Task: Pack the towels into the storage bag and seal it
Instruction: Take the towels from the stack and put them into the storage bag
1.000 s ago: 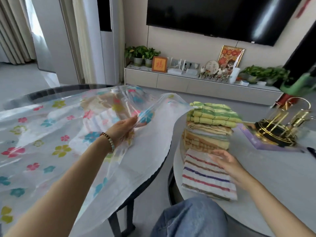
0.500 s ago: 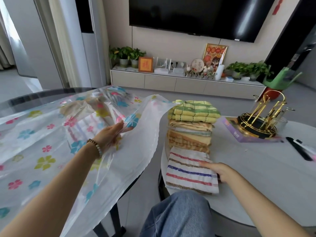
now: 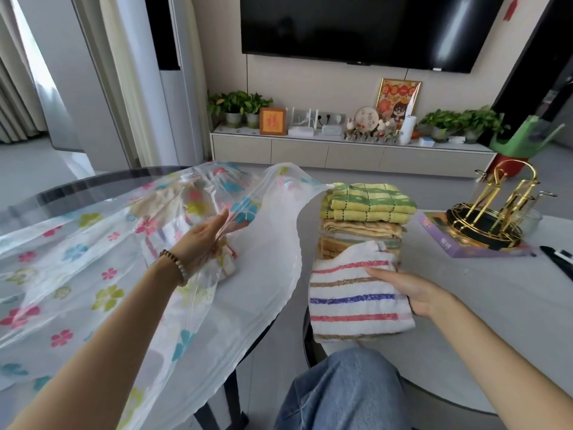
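Note:
A clear storage bag printed with coloured flowers lies across the glass table on the left, mouth toward the middle. Folded towels show through its film. My left hand pinches the bag's upper layer at the mouth and holds it raised. On the grey table to the right lies a white towel with red, blue and brown stripes. My right hand grips its right edge, thumb on top, and its far end curls upward. Behind it stands a stack of folded yellow, green and tan towels.
A gold rack sits on a purple box at the right table's far side, with a black object near the right edge. My knee in jeans fills the gap between the two tables.
My right hand has closed on the striped towel, and the towel's far end has risen off the table. My left hand still holds the bag mouth up.

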Demonstrator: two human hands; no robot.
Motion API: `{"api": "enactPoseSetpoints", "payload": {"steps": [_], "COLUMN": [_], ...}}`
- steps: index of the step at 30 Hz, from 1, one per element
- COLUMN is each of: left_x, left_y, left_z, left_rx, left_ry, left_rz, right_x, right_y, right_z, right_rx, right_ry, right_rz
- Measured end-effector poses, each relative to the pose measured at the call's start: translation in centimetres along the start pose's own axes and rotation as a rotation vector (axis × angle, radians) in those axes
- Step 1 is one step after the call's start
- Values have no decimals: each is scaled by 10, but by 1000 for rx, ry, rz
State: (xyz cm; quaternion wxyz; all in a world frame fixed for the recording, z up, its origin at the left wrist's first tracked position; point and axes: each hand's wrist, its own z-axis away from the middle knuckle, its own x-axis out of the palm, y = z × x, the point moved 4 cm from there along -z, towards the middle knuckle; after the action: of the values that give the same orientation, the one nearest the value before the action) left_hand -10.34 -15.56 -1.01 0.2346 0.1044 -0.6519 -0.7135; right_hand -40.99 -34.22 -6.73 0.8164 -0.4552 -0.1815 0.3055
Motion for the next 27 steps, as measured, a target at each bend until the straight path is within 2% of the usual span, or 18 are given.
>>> {"api": "enactPoseSetpoints", "payload": {"steps": [7, 13, 16, 19, 21, 23, 25, 27], "left_x": [-32, -61, -71, -80, -85, -87, -88, -88], "left_y": [28, 58, 73, 86, 91, 92, 90, 87], "left_z": [14, 28, 35, 40, 41, 41, 40, 38], "left_rx": [71, 118, 128, 138, 135, 135, 147, 152], "left_ry": [-4, -31, -29, -52, -42, -32, -24, -30], "left_rz": [28, 71, 83, 106, 75, 64, 59, 56], "right_x": [79, 196, 245, 268, 277, 287, 292, 283], "right_y": [-41, -35, -38, -53, -60, -55, -41, -27], "right_z": [31, 8, -17, -46, -61, -70, -76, -79], "right_rx": [-70, -60, -140, -254, -261, -172, -71, -99], "right_ry": [-330, -479, -361, -169, -139, -181, -178, -51], "right_rz": [34, 105, 14, -402, -642, -616, -446, -288]}}
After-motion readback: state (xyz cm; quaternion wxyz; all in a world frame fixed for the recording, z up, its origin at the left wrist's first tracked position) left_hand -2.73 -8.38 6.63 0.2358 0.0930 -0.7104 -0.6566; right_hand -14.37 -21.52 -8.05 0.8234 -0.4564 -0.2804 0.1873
